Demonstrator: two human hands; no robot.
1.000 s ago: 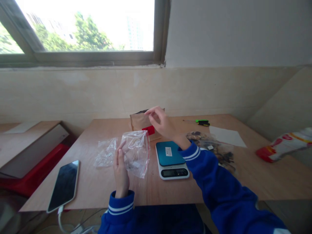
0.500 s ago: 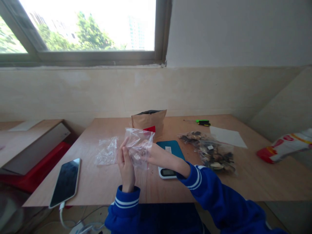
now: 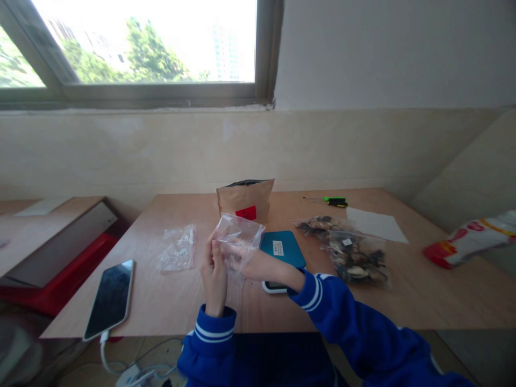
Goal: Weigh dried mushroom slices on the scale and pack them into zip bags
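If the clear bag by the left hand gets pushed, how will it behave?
The clear bag is probably floppy: its thin film creases. It's likely light, as the see-through film shows little besides the right hand. Its glossy shine suggests it may slip.

Window (image 3: pixel 157 48), upper left of frame: metal-framed, bright daylight beyond. Wall (image 3: pixel 387 54), upper right: grey, cream band (image 3: pixel 161 150) below. Wooden table (image 3: pixel 169 301), lower centre; second tabletop (image 3: pixel 36 236), left edge.

A phone (image 3: pixel 109 298) lies well apart from a bottle (image 3: pixel 463 243).
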